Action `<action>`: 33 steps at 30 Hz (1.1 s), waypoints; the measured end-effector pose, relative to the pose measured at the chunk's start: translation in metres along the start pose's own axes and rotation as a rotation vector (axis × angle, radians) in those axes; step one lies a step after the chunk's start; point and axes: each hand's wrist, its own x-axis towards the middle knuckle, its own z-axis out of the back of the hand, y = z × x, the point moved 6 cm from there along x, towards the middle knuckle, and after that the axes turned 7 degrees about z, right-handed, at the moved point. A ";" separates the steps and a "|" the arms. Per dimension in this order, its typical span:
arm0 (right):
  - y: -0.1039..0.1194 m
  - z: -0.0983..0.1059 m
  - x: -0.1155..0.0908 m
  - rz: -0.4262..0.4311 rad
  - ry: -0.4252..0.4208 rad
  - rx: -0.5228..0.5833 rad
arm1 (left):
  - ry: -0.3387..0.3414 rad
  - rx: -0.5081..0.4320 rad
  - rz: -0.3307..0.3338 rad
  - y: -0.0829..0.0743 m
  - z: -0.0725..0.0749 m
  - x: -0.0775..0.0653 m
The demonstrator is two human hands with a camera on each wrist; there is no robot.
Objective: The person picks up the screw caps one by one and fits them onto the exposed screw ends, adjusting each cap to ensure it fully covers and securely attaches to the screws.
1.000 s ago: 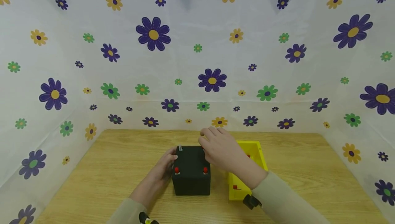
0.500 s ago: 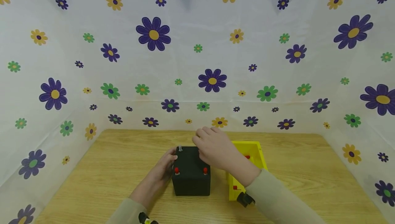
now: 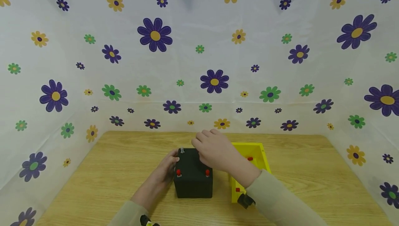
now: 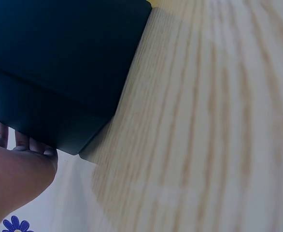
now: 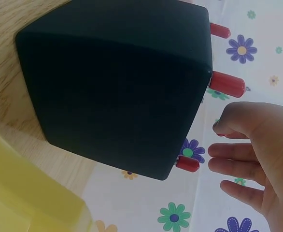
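A black box (image 3: 194,186) stands on the table, with toggle levers at its top corners. Red caps cover the front left lever (image 3: 178,172), the front right lever (image 3: 207,173) and, in the right wrist view, the back right lever (image 5: 187,164). Bare metal shows on the back left lever (image 3: 182,150). My left hand (image 3: 166,169) grips the box's left side, its thumb over the top edge. Above the back of the box is my right hand (image 3: 214,150), fingers bent. A sliver of red under its thumb looks like a pinched red cap (image 5: 222,135), mostly hidden.
A yellow bin (image 3: 264,155) sits right of the box, partly under my right forearm. Inside it lie loose red caps (image 3: 238,189). Flower-printed white cloth (image 3: 215,49) walls in the wooden table (image 3: 131,153) at the back and sides.
My right hand has shifted left across the back of the box, away from its back right corner, and its fingers have drawn closer together. My left hand and the box have stayed put.
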 end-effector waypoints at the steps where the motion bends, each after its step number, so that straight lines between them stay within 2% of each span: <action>1: 0.000 0.000 0.001 0.003 -0.002 -0.001 | 0.004 0.001 0.001 0.000 0.000 0.000; 11: 0.006 0.002 0.005 0.037 -0.010 -0.020 | -0.001 -0.038 0.001 -0.002 0.002 -0.003; 21: 0.009 0.001 0.011 0.035 0.045 0.008 | 0.084 -0.042 -0.060 -0.007 0.001 -0.002; 33: 0.012 0.000 0.021 0.033 0.072 0.030 | 0.092 -0.041 -0.069 -0.008 0.002 -0.004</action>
